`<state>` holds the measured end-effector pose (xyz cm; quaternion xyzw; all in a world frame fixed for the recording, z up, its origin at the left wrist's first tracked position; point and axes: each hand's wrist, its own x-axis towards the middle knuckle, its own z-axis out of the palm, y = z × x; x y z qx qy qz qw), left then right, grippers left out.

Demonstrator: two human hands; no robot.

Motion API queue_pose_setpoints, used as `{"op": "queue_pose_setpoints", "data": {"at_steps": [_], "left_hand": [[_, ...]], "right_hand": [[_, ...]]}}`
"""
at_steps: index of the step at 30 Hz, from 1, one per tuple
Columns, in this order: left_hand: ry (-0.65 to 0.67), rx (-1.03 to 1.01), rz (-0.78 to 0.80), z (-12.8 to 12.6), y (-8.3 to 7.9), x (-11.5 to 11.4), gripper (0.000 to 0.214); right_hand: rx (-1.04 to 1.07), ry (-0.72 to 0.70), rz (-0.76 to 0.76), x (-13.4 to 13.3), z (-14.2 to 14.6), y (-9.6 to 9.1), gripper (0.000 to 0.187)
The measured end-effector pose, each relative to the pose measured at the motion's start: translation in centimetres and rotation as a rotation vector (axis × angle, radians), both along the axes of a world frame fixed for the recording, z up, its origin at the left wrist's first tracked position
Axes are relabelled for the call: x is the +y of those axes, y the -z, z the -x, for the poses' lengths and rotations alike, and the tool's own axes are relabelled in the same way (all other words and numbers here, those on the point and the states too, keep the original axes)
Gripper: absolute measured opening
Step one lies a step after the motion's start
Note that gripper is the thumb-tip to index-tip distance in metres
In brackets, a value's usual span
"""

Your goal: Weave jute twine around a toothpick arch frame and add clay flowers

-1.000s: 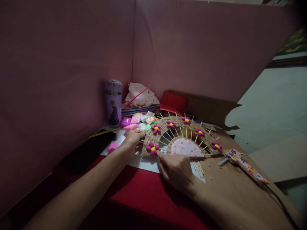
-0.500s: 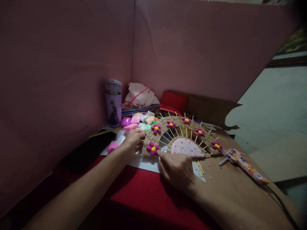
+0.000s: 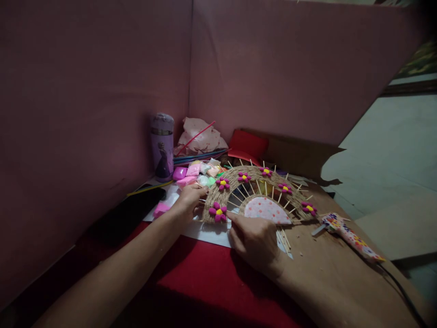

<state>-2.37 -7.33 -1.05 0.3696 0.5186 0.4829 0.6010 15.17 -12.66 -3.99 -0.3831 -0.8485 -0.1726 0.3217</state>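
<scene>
A half-round woven twine piece [image 3: 235,180] on stick spokes lies in front of me, with several pink flowers with yellow centres on it and a pink dotted half disc [image 3: 264,210] at its middle. My left hand [image 3: 187,200] is closed on the left edge of the woven piece. My right hand [image 3: 254,239] rests at the lower edge, fingers pinched, its forefinger touching beside the lowest left flower [image 3: 218,212]. What the pinch holds I cannot make out.
A patterned glue gun [image 3: 348,236] with a black cord lies at the right. Behind the woven piece are several coloured clay packets [image 3: 193,172], a purple tumbler [image 3: 162,146], pink cloth [image 3: 200,135], and a red box [image 3: 247,145]. Pink walls enclose the back and left. A dark object [image 3: 129,214] lies at left.
My right hand has crept slightly up toward the lowest left flower. The left hand and the woven piece have stayed in place.
</scene>
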Motion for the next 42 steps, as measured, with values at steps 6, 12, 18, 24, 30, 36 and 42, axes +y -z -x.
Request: {"op": "queue_pose_setpoints", "data": {"at_steps": [6,12,18,24,30,36,42], "left_hand": [[-0.004,-0.01,-0.007,0.0,0.0,-0.1,0.006],[-0.034,-0.015,0.008,-0.1,0.0,0.1,0.007],[-0.092,-0.015,-0.045,0.0,0.4,0.4,0.01],[-0.106,-0.029,-0.074,0.1,0.6,0.8,0.006],[-0.131,-0.041,-0.102,0.1,-0.1,0.7,0.006],[-0.13,-0.048,-0.126,0.4,0.0,0.9,0.008],[-0.112,0.008,-0.035,1.1,0.3,1.3,0.011]], "right_hand": [[-0.044,-0.031,0.047,0.1,0.0,0.3,0.028],[0.037,-0.064,-0.006,0.0,0.1,0.0,0.031],[-0.013,-0.164,-0.065,0.2,0.3,-0.3,0.034],[0.076,0.062,-0.129,0.5,-3.5,-4.3,0.034],[0.048,0.593,0.112,-0.2,-9.9,-4.9,0.027],[-0.117,0.833,0.295,-0.8,-13.2,-4.3,0.024],[-0.115,1.019,0.335,2.7,-16.6,-6.1,0.029]]}}
